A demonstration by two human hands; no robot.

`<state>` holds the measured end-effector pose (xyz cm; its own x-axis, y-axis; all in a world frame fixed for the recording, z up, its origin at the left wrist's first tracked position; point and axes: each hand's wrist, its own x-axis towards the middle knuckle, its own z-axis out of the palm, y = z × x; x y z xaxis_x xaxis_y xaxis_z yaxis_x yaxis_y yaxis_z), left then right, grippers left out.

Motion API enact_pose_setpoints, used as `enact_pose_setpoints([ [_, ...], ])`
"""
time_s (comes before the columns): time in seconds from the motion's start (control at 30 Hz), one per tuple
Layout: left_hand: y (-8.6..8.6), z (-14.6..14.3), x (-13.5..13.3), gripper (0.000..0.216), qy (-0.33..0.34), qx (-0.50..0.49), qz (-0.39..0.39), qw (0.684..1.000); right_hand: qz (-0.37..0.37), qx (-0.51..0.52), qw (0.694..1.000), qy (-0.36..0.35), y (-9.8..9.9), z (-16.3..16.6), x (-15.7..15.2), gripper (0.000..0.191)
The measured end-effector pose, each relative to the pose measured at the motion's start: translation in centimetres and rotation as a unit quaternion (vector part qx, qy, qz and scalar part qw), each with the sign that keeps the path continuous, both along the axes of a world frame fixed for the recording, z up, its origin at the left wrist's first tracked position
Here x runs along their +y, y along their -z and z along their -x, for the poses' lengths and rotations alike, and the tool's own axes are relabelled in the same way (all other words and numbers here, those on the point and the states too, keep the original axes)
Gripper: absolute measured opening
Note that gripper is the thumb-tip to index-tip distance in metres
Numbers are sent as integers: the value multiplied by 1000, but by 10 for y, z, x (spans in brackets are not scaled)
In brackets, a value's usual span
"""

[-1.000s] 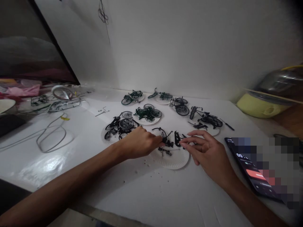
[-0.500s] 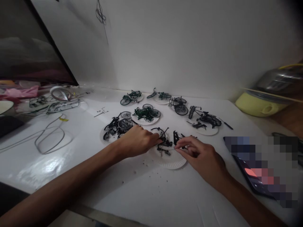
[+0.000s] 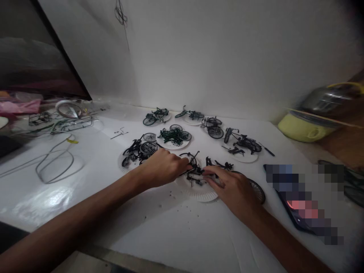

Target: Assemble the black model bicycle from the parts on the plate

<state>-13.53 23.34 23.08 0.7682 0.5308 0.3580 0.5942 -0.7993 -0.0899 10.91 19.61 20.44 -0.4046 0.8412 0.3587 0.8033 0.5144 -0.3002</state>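
My left hand is curled nearly shut, its fingertips pressed onto a partly built black plastic model bicycle that lies on a white fluted paper plate. My right hand has moved in from where it hovered a moment ago. It is now half closed, with its fingers bent down over the same black parts. I can't tell how firmly either hand has hold.

A black spoked model wheel now shows just past my right hand, partly hidden by it. Dark crumbs are scattered on the white tabletop near the plate.

Beyond my hands, a black model bicycle and a dark green one sit on their own paper plates, with more finished-looking models in an arc behind them. A thin black screwdriver lies to the right, near a black smartphone whose screen is pixelated and unreadable. Farther left lies a loop of grey wire.
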Motion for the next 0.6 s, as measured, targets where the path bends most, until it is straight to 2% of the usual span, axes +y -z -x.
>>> enact_pose_setpoints([
  [0.2, 2, -1, -1, 39, -10, 1, -4, 1000, -37, -31, 999, 1, 6, 5, 2, 20],
  [0.37, 2, -3, -1, 40, -9, 8, 7, 1000, -32, -35, 999, -16, 7, 5, 4, 17],
  [0.6, 4, -3, 1, 42, -22, 0, 4, 1000, 10, 76, 996, 35, 1, 3, 2, 10],
])
